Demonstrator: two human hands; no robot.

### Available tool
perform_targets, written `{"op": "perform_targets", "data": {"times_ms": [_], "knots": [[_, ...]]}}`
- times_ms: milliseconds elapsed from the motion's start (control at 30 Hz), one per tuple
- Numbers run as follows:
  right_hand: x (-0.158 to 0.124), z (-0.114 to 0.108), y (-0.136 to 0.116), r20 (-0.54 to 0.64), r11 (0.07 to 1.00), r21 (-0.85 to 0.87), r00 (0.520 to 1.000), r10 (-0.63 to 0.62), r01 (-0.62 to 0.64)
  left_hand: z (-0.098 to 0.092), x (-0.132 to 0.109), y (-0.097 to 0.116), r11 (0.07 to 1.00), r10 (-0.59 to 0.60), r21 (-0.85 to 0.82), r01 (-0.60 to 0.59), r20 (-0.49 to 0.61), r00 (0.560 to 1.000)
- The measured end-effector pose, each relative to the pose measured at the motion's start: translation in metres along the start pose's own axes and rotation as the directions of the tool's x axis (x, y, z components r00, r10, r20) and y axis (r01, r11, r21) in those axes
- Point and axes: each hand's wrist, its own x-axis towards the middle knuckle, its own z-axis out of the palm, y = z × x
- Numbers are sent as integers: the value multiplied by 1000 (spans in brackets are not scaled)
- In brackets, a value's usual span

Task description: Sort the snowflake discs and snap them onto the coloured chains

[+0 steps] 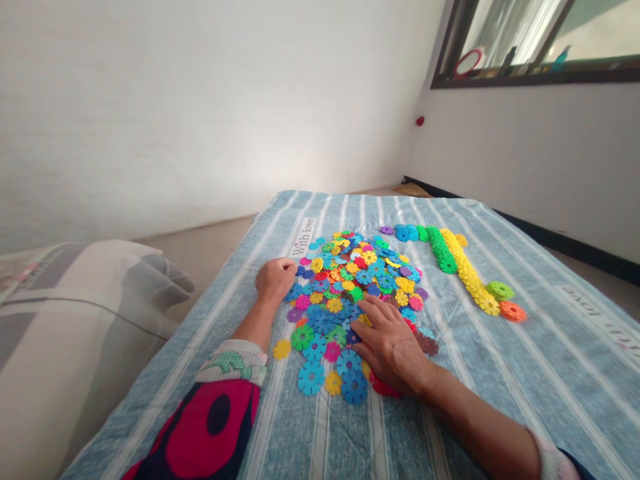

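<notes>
A heap of flat, notched plastic discs (334, 305) in many colours lies on a striped blue-grey cloth (235, 300). At the heap's left edge my left hand (277, 277) is closed, its fingers curled inward beside some dark blue discs (305, 273). Whatever those fingers hold, if anything, is hidden. Palm down, my right hand (393, 340) rests over the heap's right front part with its fingers stretched and apart. Larger blue discs (311, 377) lie at the near side, and a yellow disc (282, 349) sits a little apart on the left.
To the right, discs stand grouped by colour: a green row (442, 250), a long yellow row (470, 273), blue discs (403, 232), a purple disc (387, 230) and an orange disc (513, 311). Grey striped fabric (85, 333) covers something at left. A window (530, 40) is behind.
</notes>
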Motion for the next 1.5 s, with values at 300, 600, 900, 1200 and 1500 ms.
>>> {"op": "perform_targets", "data": {"times_ms": [300,600,900,1200,1500], "knots": [[-7,-13,41,-82,991,124,995,55,-45,-3,0,4,1000,-14,-4,14,2,1000],[-6,-35,36,215,975,222,974,-68,19,-2,1,3,1000,-2,-12,3,5,1000],[-3,-49,30,405,974,218,914,-32,-63,-1,1,-1,1000,-2,-18,2,-6,1000],[-1,-53,25,484,973,201,875,2,-113,-4,0,-2,998,23,-50,-22,6,1000],[2,-53,19,468,972,217,884,-18,-95,-6,4,-3,991,127,-44,-124,57,990]]}}
